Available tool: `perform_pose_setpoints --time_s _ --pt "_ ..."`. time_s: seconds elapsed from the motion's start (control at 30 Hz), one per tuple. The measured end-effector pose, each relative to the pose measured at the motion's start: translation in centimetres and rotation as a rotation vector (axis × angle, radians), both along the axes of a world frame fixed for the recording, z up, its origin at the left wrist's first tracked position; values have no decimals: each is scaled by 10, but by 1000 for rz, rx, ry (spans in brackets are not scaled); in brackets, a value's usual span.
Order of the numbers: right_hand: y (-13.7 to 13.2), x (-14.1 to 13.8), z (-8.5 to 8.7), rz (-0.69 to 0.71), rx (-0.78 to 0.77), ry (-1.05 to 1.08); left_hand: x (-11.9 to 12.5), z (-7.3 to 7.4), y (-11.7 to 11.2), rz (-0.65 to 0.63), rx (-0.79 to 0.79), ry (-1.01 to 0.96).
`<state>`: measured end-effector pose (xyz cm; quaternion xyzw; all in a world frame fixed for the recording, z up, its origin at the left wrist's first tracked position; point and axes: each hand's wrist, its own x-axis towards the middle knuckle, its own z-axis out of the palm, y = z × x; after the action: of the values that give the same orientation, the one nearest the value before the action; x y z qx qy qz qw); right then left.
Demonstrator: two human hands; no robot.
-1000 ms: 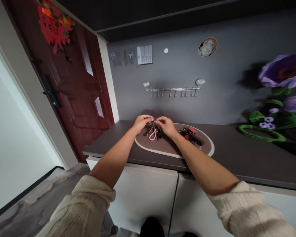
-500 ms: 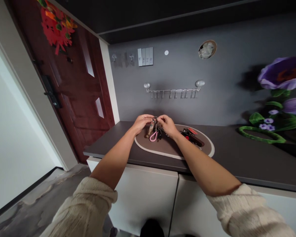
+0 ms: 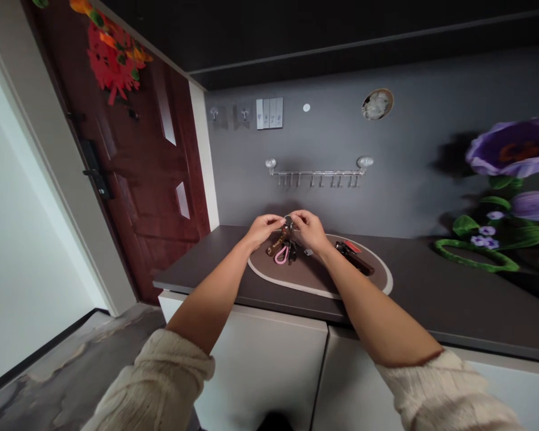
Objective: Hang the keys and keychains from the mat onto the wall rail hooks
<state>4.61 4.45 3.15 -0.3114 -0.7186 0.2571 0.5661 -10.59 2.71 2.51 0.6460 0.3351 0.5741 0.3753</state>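
Observation:
Both hands meet over an oval brown mat with a pale rim. Between them is a metal key ring, pinched from the left by my left hand and from the right by my right hand. Below the ring hang a brown lettered tag, a pink loop strap and some dark keys. Fingertips cover part of the ring. To the right on the mat, beyond my right wrist, lies a second bunch with a dark brown strap and a red piece.
A rail with several clear hooks is fixed to the grey wall behind. Purple artificial flowers stand at the right on the dark counter. A dark red door is at the left, and a dark cabinet overhangs above.
The brown tag has swung from nearly upright to a slant. My hands have shifted slightly around the ring, and the view has tilted up a little.

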Motion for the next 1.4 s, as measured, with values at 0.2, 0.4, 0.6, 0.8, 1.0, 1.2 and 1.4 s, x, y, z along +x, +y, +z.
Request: perform_pose_setpoints --time_s 0.2,0.4,0.6,0.8,1.0,1.2,1.4 --pt "-3 -5 0 75 -78 90 5 -2 2 33 -38 -114" --pt "-10 -9 -4 140 -214 157 8 -3 3 27 -142 -309" --pt "-9 -9 -5 78 -173 148 11 -4 3 12 -156 -354" --pt "-4 -13 6 -11 -54 76 9 -3 5 152 6 -246" --pt "16 -21 27 -61 -71 98 -1 -4 12 536 121 31" --pt "39 -40 55 -67 -219 287 -8 -4 10 847 205 383" --pt "54 -63 76 -107 -370 407 -6 -1 5 896 247 549"
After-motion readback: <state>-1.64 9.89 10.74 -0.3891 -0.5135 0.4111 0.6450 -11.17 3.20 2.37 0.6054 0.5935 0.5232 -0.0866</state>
